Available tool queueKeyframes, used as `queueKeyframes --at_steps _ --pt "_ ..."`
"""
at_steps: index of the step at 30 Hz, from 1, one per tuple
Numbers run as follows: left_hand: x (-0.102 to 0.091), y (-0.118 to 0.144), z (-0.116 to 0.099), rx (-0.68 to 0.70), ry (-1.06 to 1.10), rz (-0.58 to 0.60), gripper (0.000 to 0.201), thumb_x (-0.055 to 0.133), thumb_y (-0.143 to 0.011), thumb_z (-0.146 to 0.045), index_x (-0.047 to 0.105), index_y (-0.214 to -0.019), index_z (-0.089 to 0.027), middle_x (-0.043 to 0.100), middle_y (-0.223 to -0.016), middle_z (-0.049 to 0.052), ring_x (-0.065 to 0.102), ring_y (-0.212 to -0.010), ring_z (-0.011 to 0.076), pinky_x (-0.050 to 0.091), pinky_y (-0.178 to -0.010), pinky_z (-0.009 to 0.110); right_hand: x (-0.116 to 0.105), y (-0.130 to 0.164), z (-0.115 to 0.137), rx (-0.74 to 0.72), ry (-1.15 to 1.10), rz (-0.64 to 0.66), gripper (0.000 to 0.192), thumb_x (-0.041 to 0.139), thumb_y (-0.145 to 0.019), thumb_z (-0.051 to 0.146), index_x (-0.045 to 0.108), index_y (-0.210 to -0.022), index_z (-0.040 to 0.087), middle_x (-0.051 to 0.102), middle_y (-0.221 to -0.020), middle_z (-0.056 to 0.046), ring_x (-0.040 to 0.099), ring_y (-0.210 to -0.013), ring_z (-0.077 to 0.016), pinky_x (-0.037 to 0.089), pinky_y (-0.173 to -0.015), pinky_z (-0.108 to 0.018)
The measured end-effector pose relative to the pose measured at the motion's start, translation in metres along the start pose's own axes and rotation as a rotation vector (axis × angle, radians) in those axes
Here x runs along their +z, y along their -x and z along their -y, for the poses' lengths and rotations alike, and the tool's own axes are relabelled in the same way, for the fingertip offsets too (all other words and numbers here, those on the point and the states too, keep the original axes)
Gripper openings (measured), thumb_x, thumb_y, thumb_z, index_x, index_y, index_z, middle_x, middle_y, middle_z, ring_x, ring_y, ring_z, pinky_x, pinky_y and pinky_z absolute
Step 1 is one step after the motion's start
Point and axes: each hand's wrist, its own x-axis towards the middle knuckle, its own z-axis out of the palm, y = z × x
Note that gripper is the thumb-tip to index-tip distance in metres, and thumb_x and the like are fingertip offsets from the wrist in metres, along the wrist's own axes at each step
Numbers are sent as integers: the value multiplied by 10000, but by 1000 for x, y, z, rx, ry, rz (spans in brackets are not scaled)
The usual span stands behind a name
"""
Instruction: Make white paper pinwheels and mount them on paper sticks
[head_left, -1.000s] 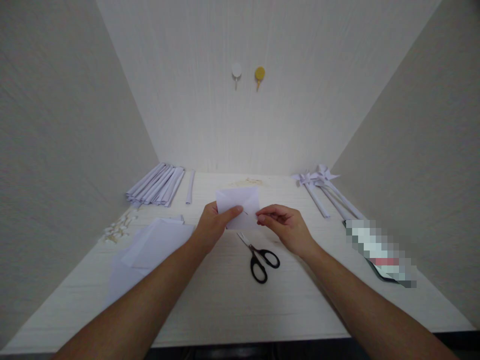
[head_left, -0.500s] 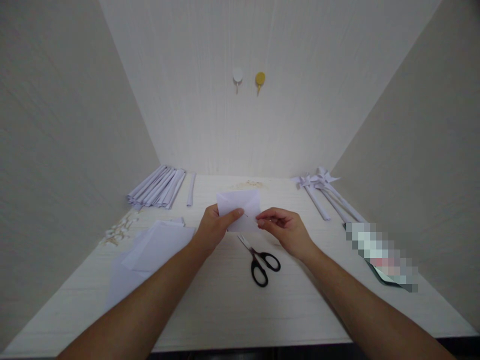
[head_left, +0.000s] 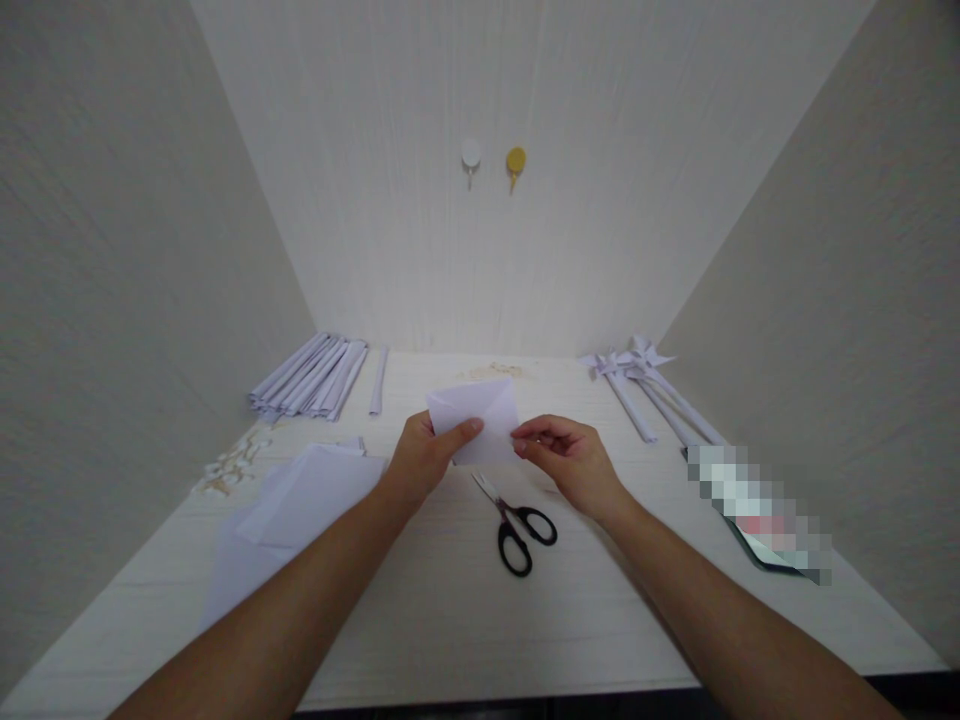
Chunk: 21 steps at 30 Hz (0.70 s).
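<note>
A small white square of paper point(head_left: 495, 415) is held up over the middle of the table. My left hand point(head_left: 427, 455) grips its lower left part, thumb on the front and fingers hidden behind. At the right edge of the paper, my right hand point(head_left: 566, 455) has thumb and index finger pinched together; whether they hold the edge or some small thing I cannot make out. Just below the paper lie scissors point(head_left: 510, 520) with black handles, blades slightly apart and pointing away to the left.
Rolled paper tubes point(head_left: 311, 380) are piled at the back left, a single tube point(head_left: 379, 382) beside them. Loose paper sheets point(head_left: 300, 500) lie near my left forearm. Paper pinwheel-like shapes on sticks point(head_left: 634, 385) rest back right, beside a blurred flat device point(head_left: 757, 520). Two hooks point(head_left: 515, 162) hang on the wall.
The paper has tilted slightly, its left side shifting a little left. A short dark line seen near my left thumb no longer shows. My hands hold nearly the same place.
</note>
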Motion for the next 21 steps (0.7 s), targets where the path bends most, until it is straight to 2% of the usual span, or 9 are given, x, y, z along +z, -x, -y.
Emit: queueKeyframes --at_steps 21 --pt "0 -1 0 7 -4 -12 436 896 -647 -433 811 -949 -131 817 -912 110 742 -838 270 575 -809 386 -1 0 -4 -13 -60 1 201 858 -722 362 775 -850 232 726 -718 -5 668 -673 -167 548 -643 -319"
